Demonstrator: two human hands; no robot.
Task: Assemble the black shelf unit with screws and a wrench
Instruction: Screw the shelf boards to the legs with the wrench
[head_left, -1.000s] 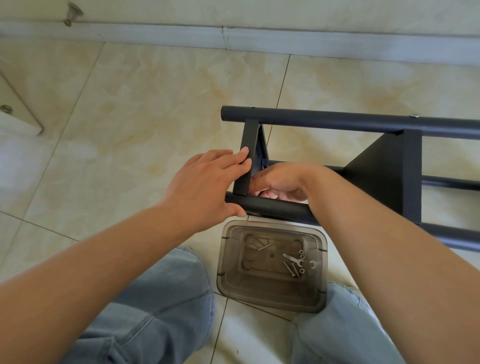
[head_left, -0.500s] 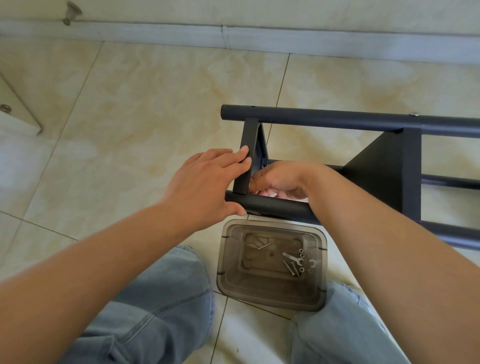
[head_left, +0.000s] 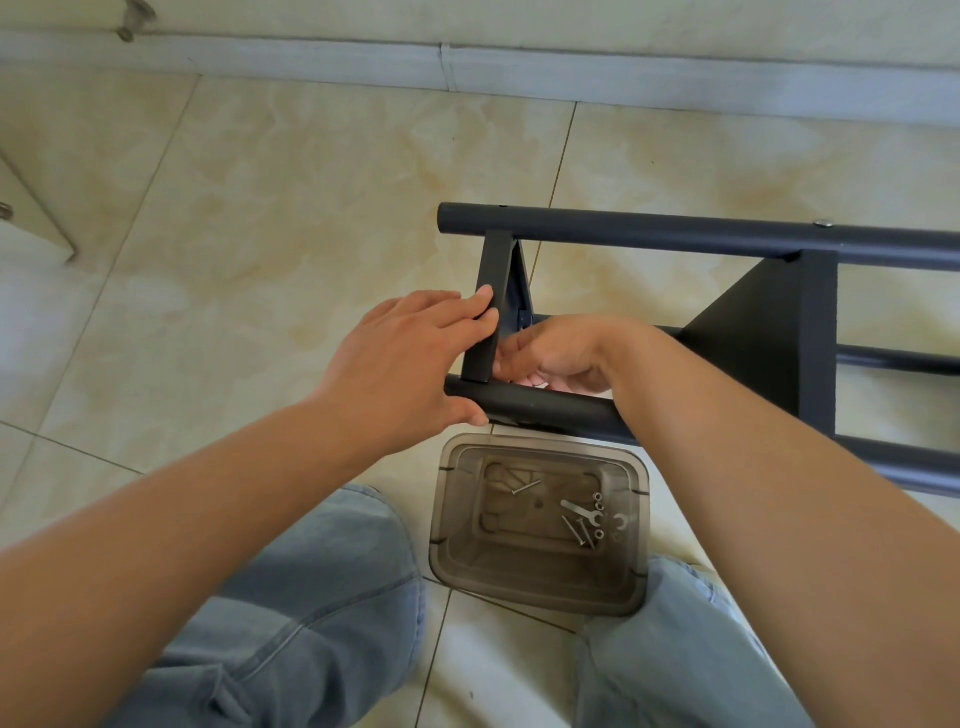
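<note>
While lying on its side on the tiled floor (head_left: 260, 218), black shelf unit (head_left: 727, 236) running from frame centre out toward 3 o'clock, near tube (head_left: 545, 410) just above the grey plastic bin (head_left: 540, 452) at 6 o'clock. Reading as rigid painted steel tubing: stiff, not fragile, moderately heavy for its bulk, smooth coating likely a bit slick under dry fingers. Bracing with left hand (head_left: 400, 364): fingers lying straight along the flat end bracket (head_left: 488, 312), thumb hooking under the near tube, so clamping bracket against tube rather than wrapping anything. Reaching with right hand (head_left: 550, 353) inside the frame behind the bracket, fingers curled; looking like working a fastener at the joint, but contents hidden, so cannot tell what, if anything, being pinched. Judging best hold points as the round tubes near a joint or the flat bracket faces, gripping close to the corner being fastened to stop racking; avoiding the thin edges of the triangular shelf panel (head_left: 753, 332) at 3 o'clock, probably sharp-ish sheet metal. Seeing one screw head (head_left: 823, 224) already seated on the far tube at 2 o'clock. Sitting loose in the bin: small wrench (head_left: 582, 512), spare screws (head_left: 579, 532), a few nuts; small, light, easy to drop or roll on tile, so picking one at a time with fingertips.
</note>
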